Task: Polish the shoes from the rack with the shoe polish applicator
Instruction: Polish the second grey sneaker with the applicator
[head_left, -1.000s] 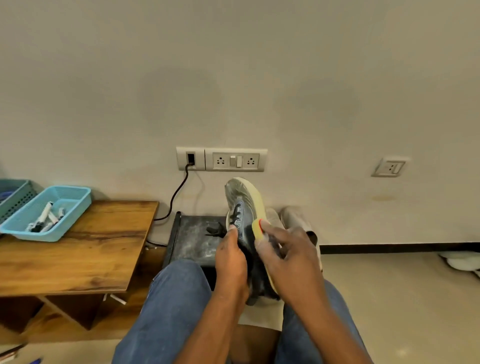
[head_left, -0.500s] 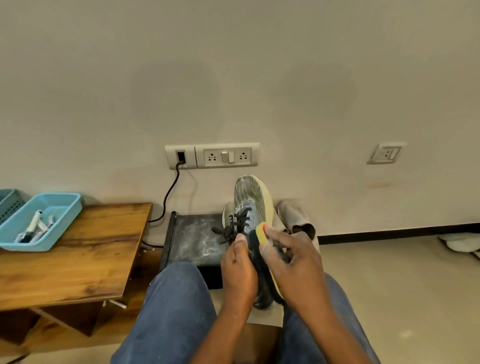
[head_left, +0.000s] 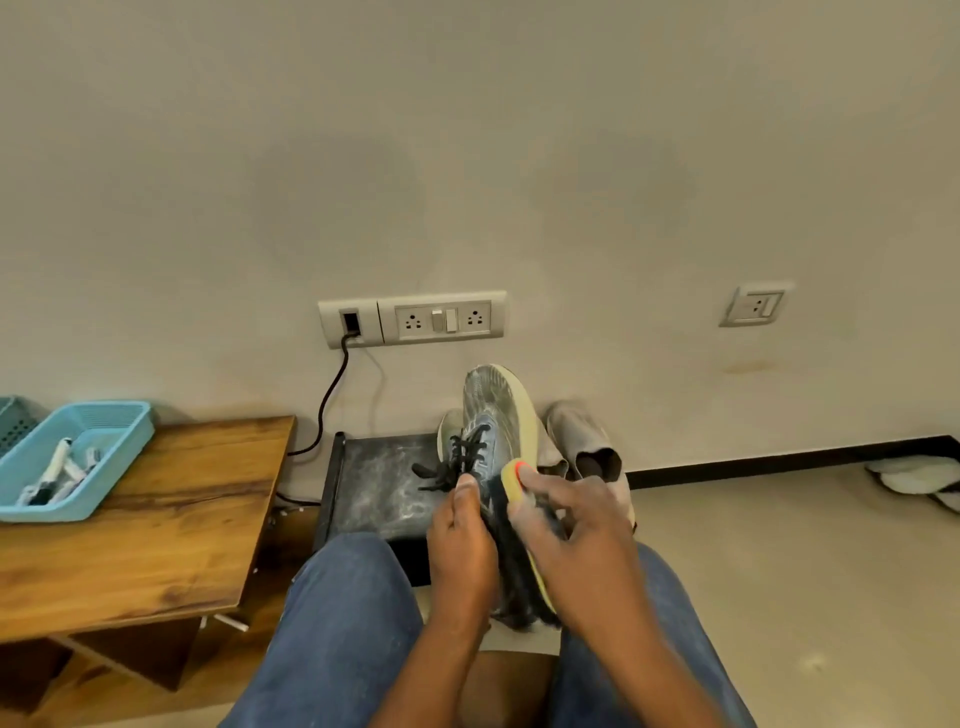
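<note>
Polishing step under way: left hand (head_left: 460, 540) gripping grey sneaker (head_left: 493, 441) toe-up above lap, in front of black rack (head_left: 379, 483); right hand (head_left: 566, 530) pinching yellow applicator (head_left: 511, 479) against its side; next, probably sliding pad onward, shoe braced steady.

Blue tray (head_left: 111, 441) with markers on wooden table (head_left: 156, 525); black cable (head_left: 332, 400) plugged into wall socket panel (head_left: 413, 318).
</note>
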